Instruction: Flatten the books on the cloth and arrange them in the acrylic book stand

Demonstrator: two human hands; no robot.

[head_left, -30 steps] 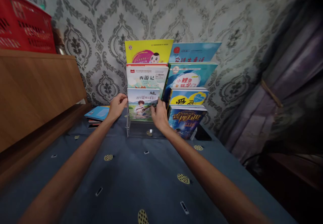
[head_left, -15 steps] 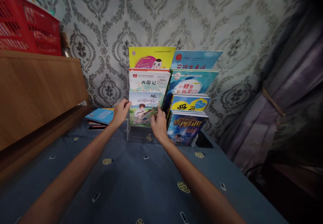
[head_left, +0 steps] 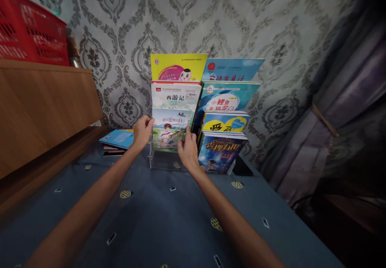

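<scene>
A small book with a guitar player on its cover (head_left: 169, 133) stands upright at the front left of a clear tiered stand (head_left: 164, 161). My left hand (head_left: 142, 131) pinches its left edge, and my right hand (head_left: 188, 149) grips its right edge with the fingers behind it. Behind it are a white book (head_left: 176, 93) and a yellow book (head_left: 169, 64). To the right stand a dark blue book (head_left: 221, 153), a blue and yellow book (head_left: 227, 121), a teal book (head_left: 241, 93) and a light blue book (head_left: 238, 67).
Several books lie stacked, a blue one (head_left: 117, 138) on top, left of the stand. A dark flat object (head_left: 243, 167) lies at the right. A wooden cabinet (head_left: 45, 107) with a red basket (head_left: 45, 42) is at the left, a tied curtain (head_left: 310, 139) at the right.
The view has shifted slightly, so the stand appears a little further left. Both hands keep hold of the guitar-cover book, which has hardly moved against the stand.
</scene>
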